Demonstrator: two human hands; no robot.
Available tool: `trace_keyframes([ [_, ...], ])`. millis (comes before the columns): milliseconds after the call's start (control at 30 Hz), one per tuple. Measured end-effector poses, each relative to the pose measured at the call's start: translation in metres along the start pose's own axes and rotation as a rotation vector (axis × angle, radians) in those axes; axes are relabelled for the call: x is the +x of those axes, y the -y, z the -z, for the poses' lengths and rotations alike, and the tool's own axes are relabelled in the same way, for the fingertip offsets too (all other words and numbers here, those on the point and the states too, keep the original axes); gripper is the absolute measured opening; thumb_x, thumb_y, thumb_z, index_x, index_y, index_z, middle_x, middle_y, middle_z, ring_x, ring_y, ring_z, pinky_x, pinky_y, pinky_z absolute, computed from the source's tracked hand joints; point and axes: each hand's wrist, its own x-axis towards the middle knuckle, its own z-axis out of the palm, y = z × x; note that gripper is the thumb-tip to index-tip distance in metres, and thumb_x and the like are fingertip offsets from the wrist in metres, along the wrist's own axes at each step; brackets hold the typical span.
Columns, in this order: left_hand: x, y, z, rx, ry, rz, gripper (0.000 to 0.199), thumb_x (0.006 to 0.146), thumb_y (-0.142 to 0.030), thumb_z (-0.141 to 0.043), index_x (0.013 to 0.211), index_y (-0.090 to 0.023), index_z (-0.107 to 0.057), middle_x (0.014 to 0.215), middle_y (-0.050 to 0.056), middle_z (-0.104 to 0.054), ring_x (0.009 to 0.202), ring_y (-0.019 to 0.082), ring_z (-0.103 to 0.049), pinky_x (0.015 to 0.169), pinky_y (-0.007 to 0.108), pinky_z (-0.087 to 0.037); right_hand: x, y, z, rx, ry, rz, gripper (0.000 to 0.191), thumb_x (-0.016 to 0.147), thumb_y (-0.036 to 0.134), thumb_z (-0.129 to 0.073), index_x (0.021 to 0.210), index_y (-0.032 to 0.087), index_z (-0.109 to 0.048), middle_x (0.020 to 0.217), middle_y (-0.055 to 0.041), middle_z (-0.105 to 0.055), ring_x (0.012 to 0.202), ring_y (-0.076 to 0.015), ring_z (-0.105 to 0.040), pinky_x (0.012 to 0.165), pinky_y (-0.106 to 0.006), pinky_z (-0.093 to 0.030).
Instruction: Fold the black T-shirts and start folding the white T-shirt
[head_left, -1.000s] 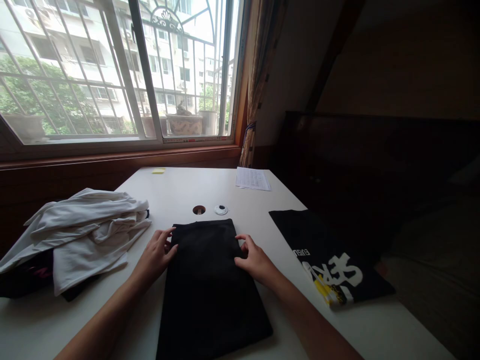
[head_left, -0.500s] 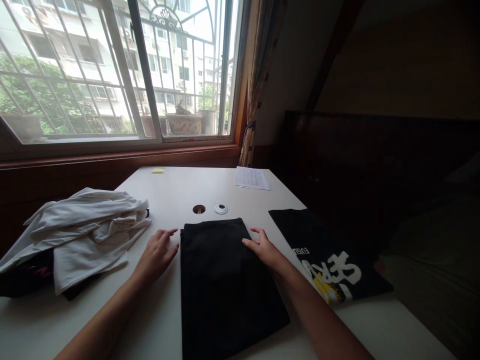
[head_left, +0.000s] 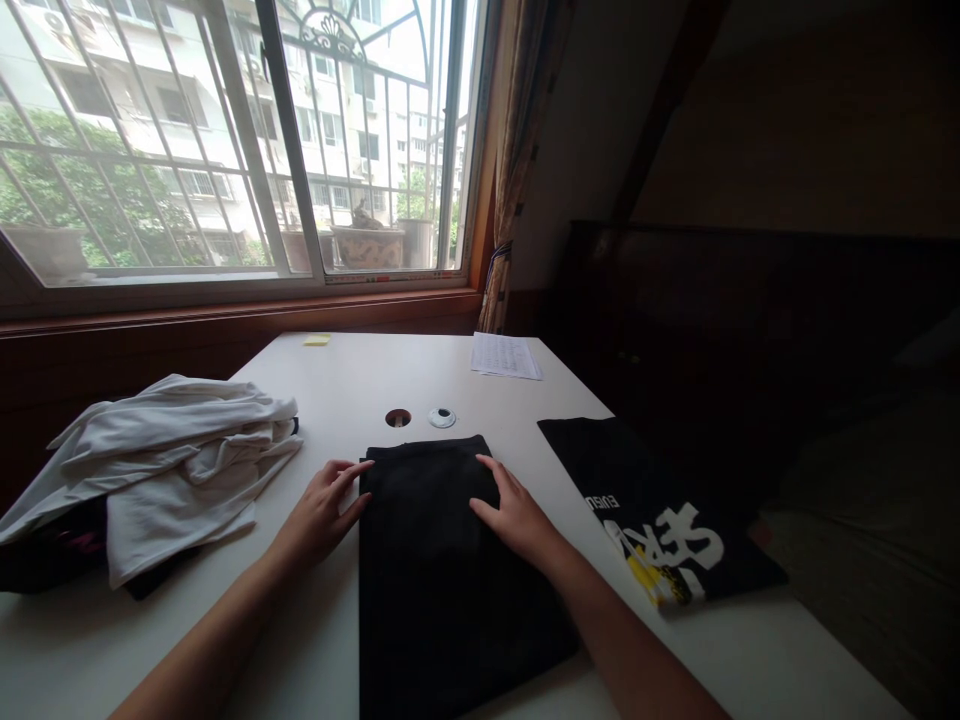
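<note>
A folded black garment [head_left: 442,590] lies flat in front of me on the white table [head_left: 330,380]; its kind cannot be made out. At its upper left edge rests my left hand [head_left: 330,505], thumb and fingers apart, with the fingertips on the cloth. My right hand [head_left: 517,510] reaches over the upper right edge, fingers spread, tips on or just above the fabric. Neither hand grips it. Farther right lies a folded black T-shirt [head_left: 720,580] with white and yellow print.
A loose heap of white clothing [head_left: 187,450] lies at the left, over dark cloth. Toward the back are a sheet of paper [head_left: 504,356], a yellow sticky note [head_left: 316,340], a cable hole [head_left: 398,418] and its round cover [head_left: 442,418]. A barred window [head_left: 225,150] is beyond.
Both hands have moved inward onto the black garment's upper side edges. The right hand has gone left over the cloth, and the left fingertips now touch it.
</note>
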Motion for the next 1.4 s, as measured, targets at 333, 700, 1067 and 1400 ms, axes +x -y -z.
trace_keyframes([
  [333,0.002,-0.005,-0.002,0.001,0.04,0.024,0.042,0.094,-0.052,-0.057,0.13,-0.029,-0.062,0.101,0.006,-0.067,0.1,0.028,-0.06,0.09,0.044,-0.051,-0.001,-0.001,-0.005,-0.228,-0.055,0.025,0.063,0.092,0.04,-0.054,0.151,0.026,-0.038,0.151,-0.0091,-0.044,0.139,-0.0282,-0.039,0.116,-0.046,-0.034],
  [700,0.009,-0.024,0.01,-0.215,0.08,0.208,0.026,0.09,-0.041,-0.055,0.098,-0.025,-0.074,0.092,0.004,-0.068,0.08,0.022,-0.062,0.073,0.034,-0.05,0.001,-0.002,-0.004,-0.502,-0.021,-0.005,0.059,0.098,0.052,-0.042,0.151,0.027,-0.043,0.155,-0.0065,-0.042,0.14,-0.0316,-0.035,0.114,-0.05,-0.033],
  [1067,0.001,-0.015,0.0,0.112,-0.048,0.13,0.019,0.088,-0.036,-0.06,0.098,-0.024,-0.072,0.109,0.009,-0.058,0.103,0.029,-0.057,0.095,0.05,-0.048,0.003,-0.008,-0.002,-0.413,-0.079,0.072,0.059,0.095,0.045,-0.052,0.148,0.02,-0.045,0.141,-0.011,-0.054,0.129,-0.0294,-0.046,0.112,-0.043,-0.038],
  [1400,-0.006,-0.01,-0.016,0.339,0.033,-0.047,0.043,0.098,-0.046,-0.052,0.141,-0.038,-0.055,0.151,0.006,-0.044,0.135,0.035,-0.041,0.109,0.057,-0.042,0.001,0.004,0.016,-0.068,0.006,-0.128,0.058,0.088,0.045,-0.062,0.14,0.024,-0.047,0.128,-0.0124,-0.061,0.116,-0.0267,-0.061,0.097,-0.04,-0.049],
])
